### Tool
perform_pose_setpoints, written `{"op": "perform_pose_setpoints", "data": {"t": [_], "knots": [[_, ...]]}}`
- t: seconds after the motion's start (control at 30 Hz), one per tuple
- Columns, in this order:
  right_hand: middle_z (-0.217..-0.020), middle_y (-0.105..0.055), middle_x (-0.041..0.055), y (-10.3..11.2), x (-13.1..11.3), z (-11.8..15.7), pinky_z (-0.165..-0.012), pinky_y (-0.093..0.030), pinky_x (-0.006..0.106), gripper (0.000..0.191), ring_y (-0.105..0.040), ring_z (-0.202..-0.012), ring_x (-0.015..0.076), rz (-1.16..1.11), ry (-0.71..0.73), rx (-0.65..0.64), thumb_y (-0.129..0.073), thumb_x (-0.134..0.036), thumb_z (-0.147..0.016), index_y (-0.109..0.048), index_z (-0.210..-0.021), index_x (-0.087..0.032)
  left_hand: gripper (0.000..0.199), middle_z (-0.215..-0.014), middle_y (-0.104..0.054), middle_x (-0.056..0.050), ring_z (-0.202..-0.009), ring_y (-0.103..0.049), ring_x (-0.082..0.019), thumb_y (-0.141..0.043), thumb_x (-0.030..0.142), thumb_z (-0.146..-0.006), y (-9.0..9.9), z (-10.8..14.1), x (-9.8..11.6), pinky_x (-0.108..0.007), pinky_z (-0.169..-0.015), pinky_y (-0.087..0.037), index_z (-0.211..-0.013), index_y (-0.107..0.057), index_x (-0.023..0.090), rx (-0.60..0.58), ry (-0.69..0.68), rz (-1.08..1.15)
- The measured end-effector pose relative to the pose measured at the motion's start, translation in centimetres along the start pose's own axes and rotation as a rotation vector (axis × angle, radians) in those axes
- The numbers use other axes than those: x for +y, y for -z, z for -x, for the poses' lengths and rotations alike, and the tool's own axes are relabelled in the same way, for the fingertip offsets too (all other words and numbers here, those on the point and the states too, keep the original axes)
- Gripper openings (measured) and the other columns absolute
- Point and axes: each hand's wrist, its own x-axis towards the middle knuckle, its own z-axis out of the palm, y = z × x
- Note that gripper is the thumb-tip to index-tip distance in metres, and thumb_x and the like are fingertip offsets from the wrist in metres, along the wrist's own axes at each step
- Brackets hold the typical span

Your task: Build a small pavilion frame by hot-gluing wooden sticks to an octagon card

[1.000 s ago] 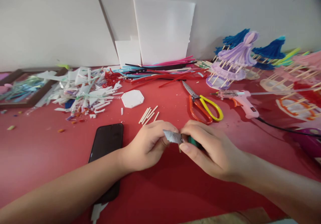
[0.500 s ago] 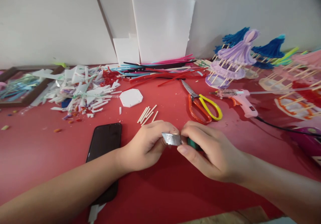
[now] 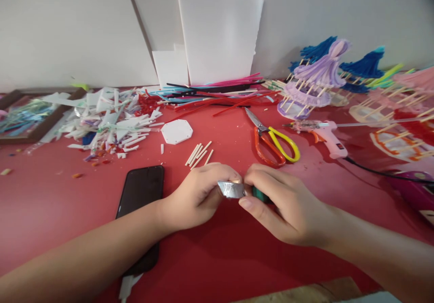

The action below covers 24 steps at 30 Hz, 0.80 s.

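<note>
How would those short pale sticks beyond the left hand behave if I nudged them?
Probably stiff, as the sticks look straight. Likely light, being so thin. Lying loose on the red tabletop, they might scatter easily.

Inscriptions, labels, numbers: none legible. Knife blade (image 3: 231, 189), between five and six o'clock in the view: no readable characters. Pink glue gun (image 3: 327, 135), three o'clock: small switch (image 3: 340, 147), any marking too small to read.
</note>
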Motion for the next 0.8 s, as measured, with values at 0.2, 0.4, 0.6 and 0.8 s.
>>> {"op": "perform_pose_setpoints", "data": {"t": [0.2, 0.4, 0.6, 0.8], "knots": [[-0.066, -0.044, -0.0025, 0.30, -0.14, -0.09, -0.050, -0.032, 0.023, 0.021, -0.040, -0.056, 0.0087, -0.077, 0.004, -0.046, -0.045, -0.030, -0.090, -0.042, -0.073, -0.019, 0.023, -0.080, -0.066, -0.007, -0.072, -0.063, -0.012, -0.046, -0.003, -0.080, -0.02, 0.03, -0.11, -0.023, -0.067, -0.051, -0.092, -0.052, 0.016, -0.023, -0.013, 0.124], [-0.065, -0.041, -0.0025, 0.38, -0.23, -0.03, -0.050, -0.030, 0.024, 0.024, -0.038, -0.056, 0.0092, -0.053, -0.009, -0.021, -0.046, -0.032, -0.089, -0.043, -0.070, -0.018, 0.018, -0.074, -0.064, -0.006, -0.068, -0.061, -0.011, -0.046, -0.001, -0.081, 0.10, -0.10, 0.24, -0.019, -0.063, -0.048, -0.084, -0.053, 0.016, -0.023, 0.005, 0.137], [-0.064, -0.040, -0.0031, 0.40, -0.22, 0.05, -0.050, -0.029, 0.024, 0.025, -0.037, -0.055, 0.0087, 0.006, -0.038, 0.027, -0.048, -0.031, -0.088, -0.041, -0.068, -0.018, 0.020, -0.070, -0.060, -0.004, -0.063, -0.055, -0.009, -0.043, -0.002, -0.081, 0.27, -0.21, 0.32, -0.017, -0.062, -0.046, -0.079, -0.054, 0.014, -0.008, -0.011, 0.100], [-0.064, -0.044, -0.0024, 0.47, -0.12, -0.01, -0.051, -0.030, 0.024, 0.024, -0.040, -0.055, 0.0093, 0.023, -0.056, 0.047, -0.049, -0.031, -0.088, -0.042, -0.068, -0.019, 0.016, -0.066, -0.061, -0.004, -0.061, -0.057, -0.010, -0.044, 0.007, -0.087, 0.32, -0.32, 0.40, -0.020, -0.059, -0.048, -0.079, -0.055, 0.015, 0.015, -0.006, 0.101]]}}
